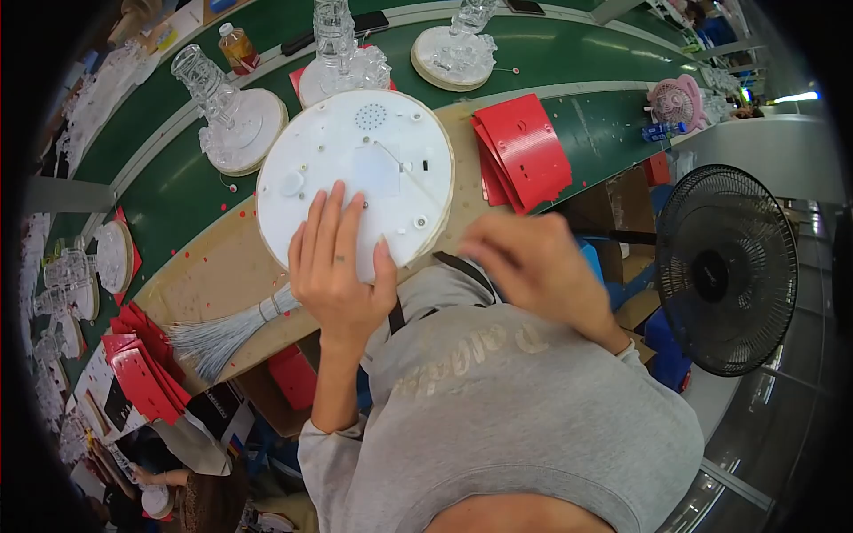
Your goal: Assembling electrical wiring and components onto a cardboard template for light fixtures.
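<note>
A large white round base [400, 133] lies on the bench before me, its flat side up. Small screws, a cluster of little holes, a black switch and a thin wire show on that side. My left hand [336, 258] rests flat on its near part, fingers stretched out. Just right of the base, my right hand [542, 262] is in the air, fingers curled but smeared by motion; whether anything is between them cannot be made out. A bundle of thin silvery wires [235, 330], tied near one end, lies left of my left hand.
Red plastic sheets [522, 147] are stacked to the right, with more red sheets [142, 369] at the left. Beyond the base, clear ornaments on round bases [244, 133] stand on the green bench, near a bottle [238, 49]. A black fan [729, 271] stands at the right.
</note>
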`<state>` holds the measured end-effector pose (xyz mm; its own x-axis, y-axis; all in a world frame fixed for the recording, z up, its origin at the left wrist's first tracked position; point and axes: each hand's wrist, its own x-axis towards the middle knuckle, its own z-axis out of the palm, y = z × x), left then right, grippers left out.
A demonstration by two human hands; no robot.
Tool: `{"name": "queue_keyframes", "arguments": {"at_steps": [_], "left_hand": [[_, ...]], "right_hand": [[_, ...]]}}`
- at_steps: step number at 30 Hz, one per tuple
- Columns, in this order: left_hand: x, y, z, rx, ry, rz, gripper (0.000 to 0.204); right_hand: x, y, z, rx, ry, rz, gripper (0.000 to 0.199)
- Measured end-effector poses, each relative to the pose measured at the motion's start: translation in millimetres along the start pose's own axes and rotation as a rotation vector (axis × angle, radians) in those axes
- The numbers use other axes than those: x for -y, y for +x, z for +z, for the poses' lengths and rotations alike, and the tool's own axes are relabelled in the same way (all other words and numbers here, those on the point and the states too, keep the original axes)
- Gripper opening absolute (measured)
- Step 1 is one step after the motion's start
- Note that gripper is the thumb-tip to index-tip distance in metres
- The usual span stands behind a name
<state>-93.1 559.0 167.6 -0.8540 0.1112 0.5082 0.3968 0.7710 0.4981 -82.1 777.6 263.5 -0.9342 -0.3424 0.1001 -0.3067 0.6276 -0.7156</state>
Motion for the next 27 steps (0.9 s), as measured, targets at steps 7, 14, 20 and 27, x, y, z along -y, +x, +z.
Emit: {"name": "queue_keyframes", "arguments": {"at_steps": [7, 14, 20, 27], "left_hand": [[16, 9, 3, -0.048, -0.102, 0.068, 0.044], [14, 11, 1, -0.434, -0.123, 0.118, 0.042], [-20, -67, 8, -0.428, -0.236, 0.061, 0.023], [-89, -61, 31, -0.303, -0.385, -0.367, 0.016]], "right_hand": [[-2, -15, 44, 0.130, -0.061, -0.052, 0.007], [-25, -27, 61, 0.064, -0.129, -0.181, 0.008], [-51, -25, 67, 0.108, -0.167, -0.193, 0.007], [-68, -29, 63, 0.138, -0.081, -0.351, 0.011]]}}
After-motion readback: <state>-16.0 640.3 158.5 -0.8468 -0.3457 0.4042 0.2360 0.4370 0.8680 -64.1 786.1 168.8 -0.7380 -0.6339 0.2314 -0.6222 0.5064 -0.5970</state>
